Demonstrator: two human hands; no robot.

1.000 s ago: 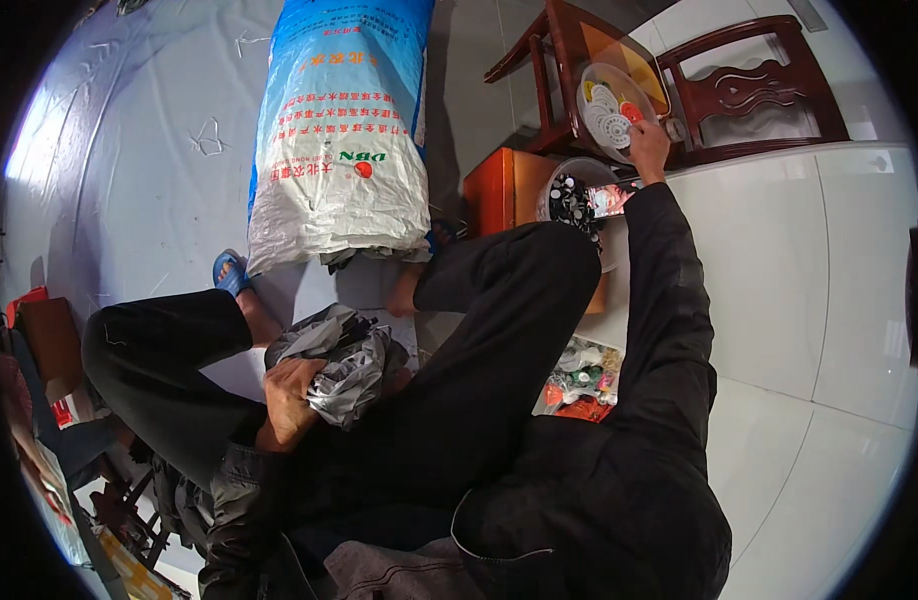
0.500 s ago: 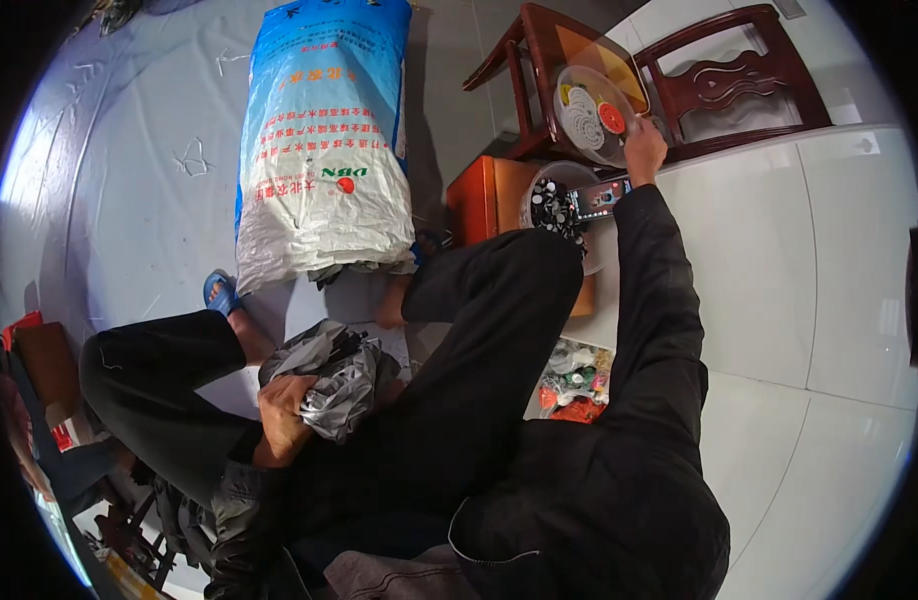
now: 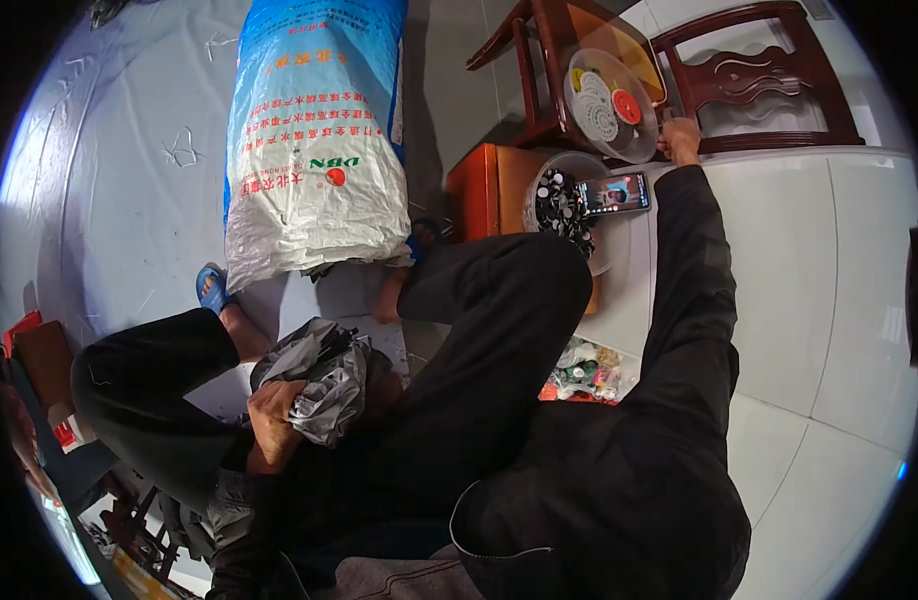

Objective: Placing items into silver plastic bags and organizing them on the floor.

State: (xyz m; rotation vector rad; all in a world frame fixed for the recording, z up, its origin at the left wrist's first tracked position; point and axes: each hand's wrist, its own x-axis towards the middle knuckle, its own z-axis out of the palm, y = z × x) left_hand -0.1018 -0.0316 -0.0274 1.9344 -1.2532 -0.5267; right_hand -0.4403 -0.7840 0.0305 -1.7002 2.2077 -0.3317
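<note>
My left hand (image 3: pixel 276 413) is closed around a bundle of crumpled, shiny grey sheet material (image 3: pixel 331 395) between my thighs. Stretched far to the right, my right hand (image 3: pixel 681 138) has its fingers curled, just beyond a shallow clear round container (image 3: pixel 649 148). Whatever those fingers hold is too small or see-through to name. White lacy discs (image 3: pixel 592 118) and a red disc (image 3: pixel 627 106) show in that container. Below it, a phone (image 3: pixel 614 194) with a lit screen rests on a clear bowl (image 3: pixel 604 250) holding black and white round pieces (image 3: pixel 561 208).
A large blue and white woven sack (image 3: pixel 319 190) lies ahead, beyond my feet. At the upper right stand dark red wooden chairs (image 3: pixel 769 85). An orange-brown box-like stool (image 3: pixel 474 195) sits under the bowl. Beside my right thigh are colourful small pieces (image 3: pixel 589 370).
My right hand has moved right, from over the clear container's rim to beyond it. The whole view has shifted slightly. My left hand keeps its hold on the grey bundle.
</note>
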